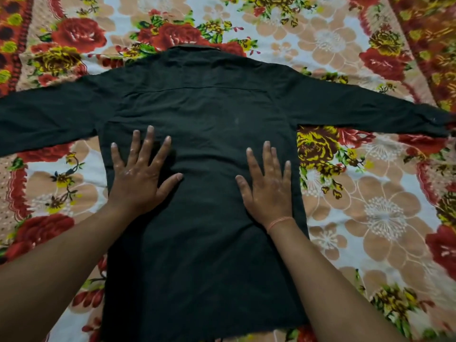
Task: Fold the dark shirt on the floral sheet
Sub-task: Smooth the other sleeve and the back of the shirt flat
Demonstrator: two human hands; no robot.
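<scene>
The dark shirt (202, 107) lies flat and back side up on the floral sheet (370, 193), collar at the far end, hem toward me. Both long sleeves are spread straight out to the left and right. My left hand (140, 174) presses flat on the shirt's back, left of the middle, fingers spread. My right hand (269, 186) lies flat on the back near the shirt's right side edge, fingers straight. A thin orange thread circles my right wrist.
The floral sheet covers the whole view, with red roses, yellow flowers and beige blossoms. A darker red-orange patterned border (431, 33) runs along the far right corner and another along the far left.
</scene>
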